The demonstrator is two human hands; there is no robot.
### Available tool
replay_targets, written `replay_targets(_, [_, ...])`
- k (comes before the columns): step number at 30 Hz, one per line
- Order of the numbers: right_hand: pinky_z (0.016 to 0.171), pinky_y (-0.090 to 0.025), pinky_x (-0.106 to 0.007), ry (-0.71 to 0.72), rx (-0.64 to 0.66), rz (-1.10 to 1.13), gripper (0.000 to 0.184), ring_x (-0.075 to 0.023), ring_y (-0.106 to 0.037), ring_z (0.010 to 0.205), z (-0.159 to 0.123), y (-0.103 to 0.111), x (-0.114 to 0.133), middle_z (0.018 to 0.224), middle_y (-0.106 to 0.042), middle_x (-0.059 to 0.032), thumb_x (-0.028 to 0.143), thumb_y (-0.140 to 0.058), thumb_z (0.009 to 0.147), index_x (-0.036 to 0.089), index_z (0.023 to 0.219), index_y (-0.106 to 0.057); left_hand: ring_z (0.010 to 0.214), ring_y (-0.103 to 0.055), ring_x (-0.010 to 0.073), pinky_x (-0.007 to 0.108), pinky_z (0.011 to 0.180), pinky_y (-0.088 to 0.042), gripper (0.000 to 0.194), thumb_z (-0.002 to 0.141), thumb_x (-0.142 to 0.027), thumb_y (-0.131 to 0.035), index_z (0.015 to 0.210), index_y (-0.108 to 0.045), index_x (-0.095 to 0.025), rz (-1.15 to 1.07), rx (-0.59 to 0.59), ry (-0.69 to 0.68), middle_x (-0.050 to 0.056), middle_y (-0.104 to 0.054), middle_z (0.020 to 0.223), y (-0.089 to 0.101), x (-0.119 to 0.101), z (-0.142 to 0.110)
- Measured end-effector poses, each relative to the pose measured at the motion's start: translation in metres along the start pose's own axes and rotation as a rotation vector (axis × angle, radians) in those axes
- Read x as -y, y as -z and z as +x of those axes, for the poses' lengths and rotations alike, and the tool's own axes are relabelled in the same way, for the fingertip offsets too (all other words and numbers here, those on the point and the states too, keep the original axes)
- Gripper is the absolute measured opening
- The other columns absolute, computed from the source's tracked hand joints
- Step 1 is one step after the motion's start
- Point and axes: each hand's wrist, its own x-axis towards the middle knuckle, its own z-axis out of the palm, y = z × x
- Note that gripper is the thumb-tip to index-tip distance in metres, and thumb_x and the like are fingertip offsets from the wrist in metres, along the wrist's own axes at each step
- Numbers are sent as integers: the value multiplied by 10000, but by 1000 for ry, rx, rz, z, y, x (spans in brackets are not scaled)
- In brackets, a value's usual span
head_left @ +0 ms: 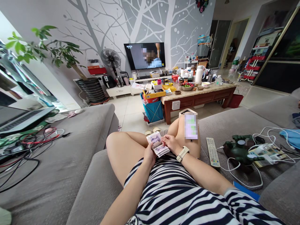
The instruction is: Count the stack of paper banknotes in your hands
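A stack of banknotes, purple-printed with a portrait, lies over my lap. My left hand is closed round its left side, thumb on top. Part of the stack is folded up toward the far side, so a second portrait shows above the first. At the right edge, my right hand pinches the notes with thumb and fingers; a pale watch is on that wrist. Past this hand, a phone with a blurred screen rests on my right leg.
A remote control lies on the sofa at right, beside a dark green figure and a power strip with white cables. At left are a laptop and tangled cables. Ahead stands a loaded coffee table.
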Motion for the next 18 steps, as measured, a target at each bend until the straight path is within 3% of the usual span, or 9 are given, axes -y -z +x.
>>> replay_targets(6, [510, -317, -244, 15, -92, -27, 382, -107, -394, 514, 9, 1, -9, 544, -466, 55, 509, -691, 681, 197, 617, -481, 719, -698, 180, 327, 745, -574, 313, 810, -250, -565, 1087, -635, -123, 55, -31, 12, 99, -732, 870, 2, -2, -2])
replay_targets(11, [529, -320, -246, 28, -107, -57, 345, -112, -392, 536, 12, 2, -12, 545, -450, 51, 464, -690, 674, 190, 593, -498, 709, -695, 185, 324, 740, -576, 283, 786, -208, -583, 1041, -647, -105, 67, -19, 9, 105, -729, 842, 1, -1, -3])
replay_targets(18, [563, -341, -247, 73, -109, -65, 327, -115, -414, 567, 12, 3, -13, 582, -476, 42, 452, -687, 690, 182, 609, -521, 698, -692, 178, 329, 731, -575, 301, 830, -284, -557, 1069, -642, -122, 61, -38, 15, 98, -730, 866, -3, -4, -6])
